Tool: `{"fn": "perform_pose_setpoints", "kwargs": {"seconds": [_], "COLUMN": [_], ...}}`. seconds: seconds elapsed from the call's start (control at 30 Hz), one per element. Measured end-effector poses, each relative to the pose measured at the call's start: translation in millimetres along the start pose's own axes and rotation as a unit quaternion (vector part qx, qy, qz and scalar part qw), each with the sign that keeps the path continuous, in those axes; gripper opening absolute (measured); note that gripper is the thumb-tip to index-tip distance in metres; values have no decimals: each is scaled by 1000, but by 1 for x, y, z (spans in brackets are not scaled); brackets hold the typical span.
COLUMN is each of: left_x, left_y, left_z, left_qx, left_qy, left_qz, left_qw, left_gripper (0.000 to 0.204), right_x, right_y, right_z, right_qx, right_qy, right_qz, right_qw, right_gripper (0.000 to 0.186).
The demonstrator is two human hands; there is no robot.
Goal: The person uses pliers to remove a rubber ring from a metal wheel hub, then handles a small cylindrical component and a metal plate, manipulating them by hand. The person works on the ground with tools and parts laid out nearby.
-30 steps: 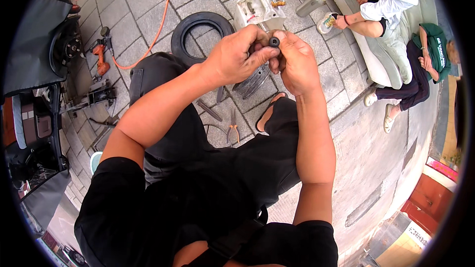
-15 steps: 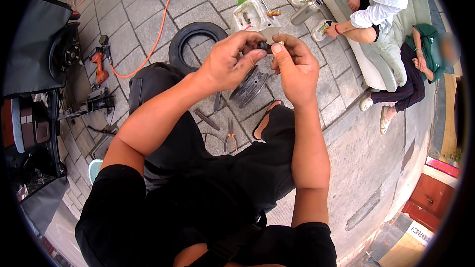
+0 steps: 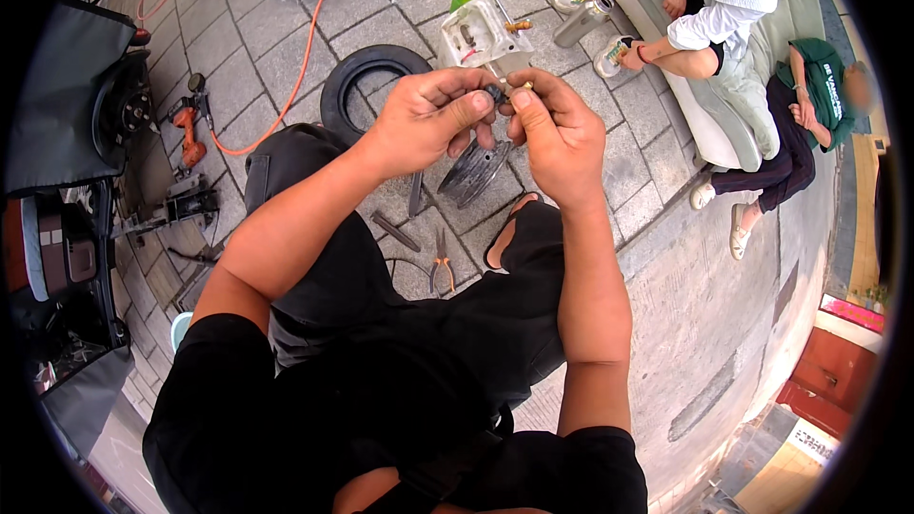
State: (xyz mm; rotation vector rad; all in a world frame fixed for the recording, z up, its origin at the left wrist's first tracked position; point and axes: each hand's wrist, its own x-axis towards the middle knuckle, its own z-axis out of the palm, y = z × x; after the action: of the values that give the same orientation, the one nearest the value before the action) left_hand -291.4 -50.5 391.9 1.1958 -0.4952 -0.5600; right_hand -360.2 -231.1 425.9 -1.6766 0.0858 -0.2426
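Both hands are raised over my knees, fingertips close together. My left hand (image 3: 438, 112) pinches a small black part (image 3: 494, 93), probably rubber. My right hand (image 3: 557, 138) has thumb and forefinger closed on its pale brass-coloured end (image 3: 526, 86). Below them a dark wheel rim (image 3: 468, 176) lies on the paving, beside a loose black tire (image 3: 338, 86). Orange-handled pliers (image 3: 441, 262) and a dark bar-shaped tool (image 3: 395, 228) lie between my legs. A whitish plastic container (image 3: 476, 38) stands beyond my hands.
An orange power tool (image 3: 188, 138) and hose (image 3: 309, 48) lie left, near a dark scooter (image 3: 71, 105). Two people (image 3: 714, 24) (image 3: 819, 105) are on or against a pale mattress-like seat (image 3: 705, 124) at right. A steel flask (image 3: 581, 24) stands near their feet.
The small part turned from end-on to sideways, showing its pale tip. My hands shifted slightly down and left in the picture over the last half second.
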Motion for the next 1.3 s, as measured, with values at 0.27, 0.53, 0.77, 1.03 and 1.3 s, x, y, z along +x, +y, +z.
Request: {"fn": "perform_pose_setpoints", "kwargs": {"seconds": [0.27,0.53,0.77,1.03,1.3], "left_x": [-4,-5,-6,-4,-3], "left_y": [-5,-4,-3,-10,-9], "left_z": [-9,-11,-7,-10,-9], "left_qx": [11,9,-1,3,23], "left_qy": [-26,-38,-25,-28,-19], "left_qz": [-12,8,8,20,-8], "left_qw": [1000,999,1000,999,1000], "left_gripper": [34,40,40,40,40], "right_x": [1,4,4,5,6], "right_y": [-2,0,2,2,0], "right_z": [-6,-6,-6,-7,-6], "right_qx": [40,113,119,124,142], "right_qy": [-48,-64,-71,-71,-66], "right_qz": [57,74,60,77,86], "right_qw": [996,989,988,987,984], "right_gripper": [26,28,27,26,30]}}
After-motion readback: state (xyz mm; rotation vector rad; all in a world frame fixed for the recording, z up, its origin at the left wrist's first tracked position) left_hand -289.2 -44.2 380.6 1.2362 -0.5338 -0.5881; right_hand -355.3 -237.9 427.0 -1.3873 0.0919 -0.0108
